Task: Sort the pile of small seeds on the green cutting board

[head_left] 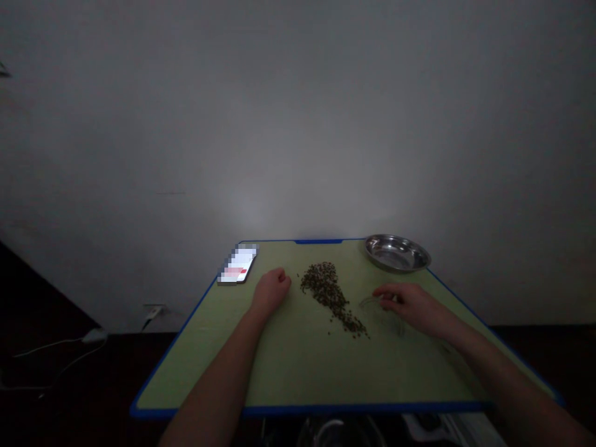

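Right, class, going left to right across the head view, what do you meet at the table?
Phone → left hand → pile of small dark pieces → metal bowl. The right hand overlaps the bowl's span, so it is left out.

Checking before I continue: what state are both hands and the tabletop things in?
Bare left hand: curled into a fist.
Bare right hand: fingers bent; hold unclear.
Transparent curved object: too faint to judge.
Small brown beans: loose, unevenly heaped.
Round silver metal bowl: upright, open-topped.
Dark-edged rectangular phone: screen lit.
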`<state>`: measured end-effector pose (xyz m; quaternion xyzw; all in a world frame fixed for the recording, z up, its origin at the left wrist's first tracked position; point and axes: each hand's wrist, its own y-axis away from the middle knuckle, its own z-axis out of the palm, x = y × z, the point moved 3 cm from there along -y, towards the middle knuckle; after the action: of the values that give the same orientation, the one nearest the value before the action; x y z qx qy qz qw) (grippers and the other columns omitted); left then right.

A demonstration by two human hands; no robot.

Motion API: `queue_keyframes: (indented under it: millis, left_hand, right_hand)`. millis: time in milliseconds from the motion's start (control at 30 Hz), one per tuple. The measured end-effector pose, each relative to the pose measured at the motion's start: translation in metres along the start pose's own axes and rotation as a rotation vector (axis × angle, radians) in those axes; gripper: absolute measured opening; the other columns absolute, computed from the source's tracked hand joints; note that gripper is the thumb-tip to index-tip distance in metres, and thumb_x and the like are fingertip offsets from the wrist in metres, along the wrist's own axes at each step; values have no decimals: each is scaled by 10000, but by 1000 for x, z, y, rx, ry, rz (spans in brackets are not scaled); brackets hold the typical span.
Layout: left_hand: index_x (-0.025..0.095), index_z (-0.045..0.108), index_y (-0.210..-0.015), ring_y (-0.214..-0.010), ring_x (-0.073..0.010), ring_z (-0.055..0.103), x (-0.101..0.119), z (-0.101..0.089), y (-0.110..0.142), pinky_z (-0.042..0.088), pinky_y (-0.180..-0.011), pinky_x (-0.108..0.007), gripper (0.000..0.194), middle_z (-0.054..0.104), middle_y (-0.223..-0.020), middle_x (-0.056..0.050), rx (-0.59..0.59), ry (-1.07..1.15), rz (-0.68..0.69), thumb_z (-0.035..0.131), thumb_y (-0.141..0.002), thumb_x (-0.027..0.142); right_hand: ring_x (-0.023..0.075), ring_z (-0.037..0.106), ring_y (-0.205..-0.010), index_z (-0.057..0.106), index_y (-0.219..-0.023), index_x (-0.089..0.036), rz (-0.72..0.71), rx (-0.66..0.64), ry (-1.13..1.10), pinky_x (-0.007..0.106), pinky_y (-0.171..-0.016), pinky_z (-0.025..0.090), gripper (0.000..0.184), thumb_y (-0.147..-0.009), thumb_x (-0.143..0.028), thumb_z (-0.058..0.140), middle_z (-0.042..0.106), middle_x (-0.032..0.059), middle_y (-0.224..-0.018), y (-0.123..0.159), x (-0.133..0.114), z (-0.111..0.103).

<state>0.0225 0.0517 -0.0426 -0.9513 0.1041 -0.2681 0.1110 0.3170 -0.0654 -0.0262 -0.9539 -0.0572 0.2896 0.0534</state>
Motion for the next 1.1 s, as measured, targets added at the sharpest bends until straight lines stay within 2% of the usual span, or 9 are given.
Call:
queue_keyframes:
  millis: [167, 433, 733, 1100]
  left_hand:
    - [198, 327, -552, -536, -109, 355, 1, -1, -1, 198, -516, -256, 225, 378, -539, 38, 1, -34, -5, 437, -745, 232]
    - [199, 325, -542, -532, -112, 359, 2, -2, -1, 204, -516, -256, 232, 379, -531, 37, 3, -42, -8, 445, -739, 228]
    - [201, 329, -545, -531, -115, 364, 2, 0, -1, 204, -513, -262, 226, 395, -536, 34, -1, -56, 13, 445, -736, 234]
    - [198, 343, -555, -535, -114, 368, 4, -1, 1, 209, -518, -256, 221, 394, -542, 32, -24, -91, -4, 444, -747, 243]
  right_hand:
    - [200, 606, -714, 694, -982, -178, -23, 11, 27, 306, -647, 437, 289, -807, -277, 487, 703, 60, -863, -3, 4, -2]
    - [210, 630, -773, 698, -983, -172, -70, -11, 49, 314, -683, 463, 285, -813, -240, 480, 713, 78, -926, -12, 5, 14]
    - [225, 644, -864, 704, -979, -186, -116, -74, 15, 361, -761, 483, 283, -812, -213, 477, 715, 75, -986, 2, 1, 14]
    - [237, 643, -894, 705, -984, -204, -88, -108, -11, 377, -795, 487, 282, -824, -241, 476, 715, 64, -995, 22, 0, 12]
